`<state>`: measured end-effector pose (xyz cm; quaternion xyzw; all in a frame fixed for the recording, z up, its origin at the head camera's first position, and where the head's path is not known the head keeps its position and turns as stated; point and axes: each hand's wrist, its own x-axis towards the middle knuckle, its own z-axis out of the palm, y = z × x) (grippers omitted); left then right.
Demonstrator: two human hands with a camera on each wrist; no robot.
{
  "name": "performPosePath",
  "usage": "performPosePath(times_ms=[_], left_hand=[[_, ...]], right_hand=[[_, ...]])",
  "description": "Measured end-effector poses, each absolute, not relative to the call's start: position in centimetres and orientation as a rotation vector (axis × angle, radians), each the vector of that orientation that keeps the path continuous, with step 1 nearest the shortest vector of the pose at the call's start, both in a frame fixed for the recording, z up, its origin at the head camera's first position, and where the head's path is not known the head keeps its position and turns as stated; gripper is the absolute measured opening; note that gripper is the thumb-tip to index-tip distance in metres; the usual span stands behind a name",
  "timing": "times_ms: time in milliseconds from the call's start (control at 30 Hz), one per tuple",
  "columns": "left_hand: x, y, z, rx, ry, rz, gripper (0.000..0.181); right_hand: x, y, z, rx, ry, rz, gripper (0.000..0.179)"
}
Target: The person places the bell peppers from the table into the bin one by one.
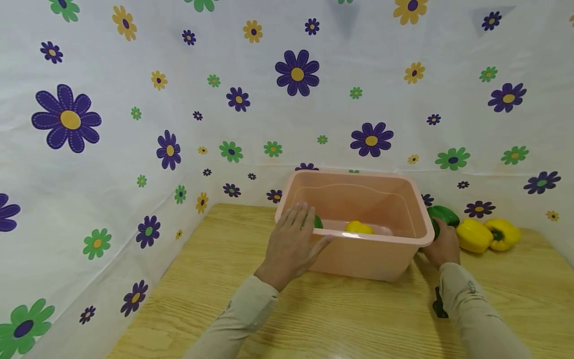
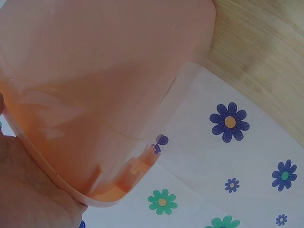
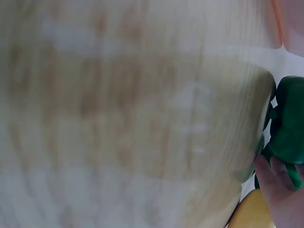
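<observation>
Pink plastic bin (image 1: 358,259) sits between the hands on the wood-grain table (image 1: 202,279). Left hand (image 1: 289,249) rests on the bin's near rim toward its left corner, fingers nearly straight and together, thumb spread away; it grips nothing. Right hand (image 1: 443,244) is just beyond the bin's right side, fingers bent at a green pepper (image 3: 290,123); contact area partly hidden, cannot tell how far open it is or whether it has hold of the pepper. More green shows just past the fingers. Two yellow peppers (image 1: 474,235) lie touching, just right of the right hand. Inside the bin: green item (image 1: 318,222) beside left fingertips, mostly covered, and yellow item (image 1: 358,228) right of the left hand. Dark object (image 1: 439,305) pokes out beside the right sleeve (image 1: 471,309). Flower-print sheet (image 1: 251,119) stands beyond both hands.
</observation>
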<state>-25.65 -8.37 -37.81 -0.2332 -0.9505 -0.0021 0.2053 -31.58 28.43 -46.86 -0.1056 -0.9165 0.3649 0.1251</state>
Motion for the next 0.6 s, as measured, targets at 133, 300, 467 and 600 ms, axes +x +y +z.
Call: performPosePath(times_ms=[133, 300, 467, 600], left_hand=[[-25.71, -8.33, -37.89, -0.65, -2.647, -0.01, 0.08], [-25.78, -8.27, -37.96, -0.654, -2.66, -0.02, 0.08], [-25.76, -8.27, -37.94, -0.648, -2.665, -0.029, 0.081], [-25.72, -8.3, -37.88, -0.645, -2.66, -0.03, 0.081]], right_hand=[[-31.57, 28.74, -47.32, -0.288, -2.672, 1.076, 0.082], [-31.49, 28.96, -47.65, -0.299, -2.679, 1.117, 0.086], [-31.53, 29.05, -47.62, -0.309, -2.685, 1.159, 0.086], [-31.38, 29.16, -47.62, -0.315, -2.676, 1.201, 0.088]])
